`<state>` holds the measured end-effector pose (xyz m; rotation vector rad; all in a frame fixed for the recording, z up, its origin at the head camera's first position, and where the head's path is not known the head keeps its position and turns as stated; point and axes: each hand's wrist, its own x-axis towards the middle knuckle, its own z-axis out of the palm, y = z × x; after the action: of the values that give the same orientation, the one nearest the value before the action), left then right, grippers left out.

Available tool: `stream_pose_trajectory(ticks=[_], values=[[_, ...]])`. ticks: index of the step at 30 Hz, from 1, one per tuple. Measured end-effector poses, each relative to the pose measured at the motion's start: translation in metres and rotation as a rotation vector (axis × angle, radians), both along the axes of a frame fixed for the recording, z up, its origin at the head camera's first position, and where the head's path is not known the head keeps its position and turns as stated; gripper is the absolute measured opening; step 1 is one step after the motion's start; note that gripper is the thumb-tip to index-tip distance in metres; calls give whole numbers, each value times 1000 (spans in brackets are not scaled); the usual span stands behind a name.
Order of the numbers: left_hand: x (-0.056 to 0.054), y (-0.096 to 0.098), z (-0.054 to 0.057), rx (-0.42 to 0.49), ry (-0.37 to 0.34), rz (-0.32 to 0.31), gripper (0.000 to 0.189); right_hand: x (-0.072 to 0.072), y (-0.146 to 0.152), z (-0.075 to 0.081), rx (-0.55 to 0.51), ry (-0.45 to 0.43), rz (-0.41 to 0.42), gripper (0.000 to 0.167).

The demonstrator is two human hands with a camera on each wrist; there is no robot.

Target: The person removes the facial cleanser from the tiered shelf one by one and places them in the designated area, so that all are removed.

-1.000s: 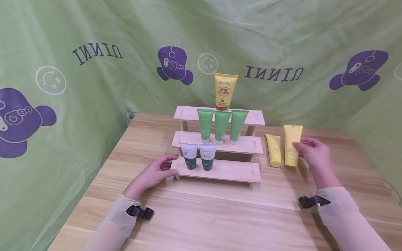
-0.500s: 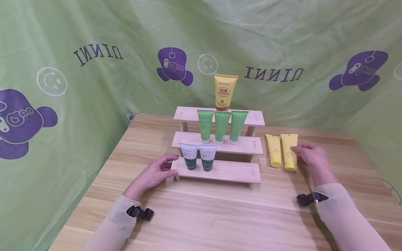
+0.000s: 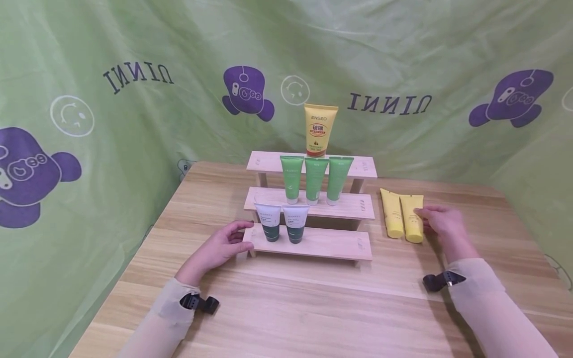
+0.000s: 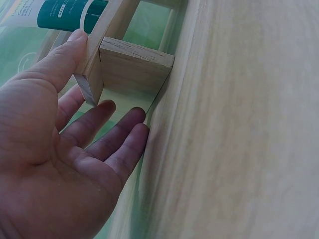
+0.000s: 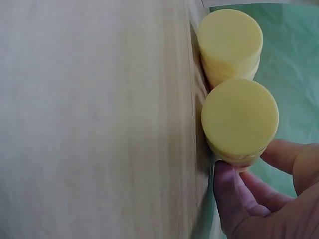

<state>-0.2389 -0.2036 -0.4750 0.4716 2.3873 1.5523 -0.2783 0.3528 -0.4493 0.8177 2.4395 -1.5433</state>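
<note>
Two yellow squeeze tubes lie side by side on the table, caps toward me. My right hand [image 3: 443, 223] pinches the right tube [image 3: 413, 219], thumb on top and fingers at its side; in the right wrist view its round cap [image 5: 240, 117] touches the neighbouring tube [image 3: 392, 214]. At the left end of a three-step wooden display stand [image 3: 329, 244], my left hand [image 3: 222, 244] holds the bottom plank's end between thumb and index finger, the other fingers loosely bent below it. Two white-and-green tubes [image 3: 295, 223] stand on that lowest step.
Three green tubes [image 3: 315, 180] stand on the middle step. A larger yellow tube [image 3: 320, 129] stands upright on the top step. Around the wooden table [image 3: 313, 313] hangs a green printed curtain [image 3: 179, 114].
My right hand has lowered the right yellow tube and brought it left against the other one, which has tilted slightly. My left hand has stayed at the stand.
</note>
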Motion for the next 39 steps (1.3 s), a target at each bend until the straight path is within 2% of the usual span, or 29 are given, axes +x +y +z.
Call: stream_pose_trajectory(ticks=[13,20,25,31,39], values=[[1,-3,1,0,5,-1,60,4,-3,6,50,5,68,70],[1,-8,-1,16,13,-14,61,9,-4,14,67,53,110,68],[2,-7,0,27,17,-26,61,13,-16,28,55,178,125,66],[3,-6,1,16,15,-19,61,14,-55,59,65,338,200,58],[2,-1,1,22,11,-3,60,4,-103,98,-109,548,265,44]])
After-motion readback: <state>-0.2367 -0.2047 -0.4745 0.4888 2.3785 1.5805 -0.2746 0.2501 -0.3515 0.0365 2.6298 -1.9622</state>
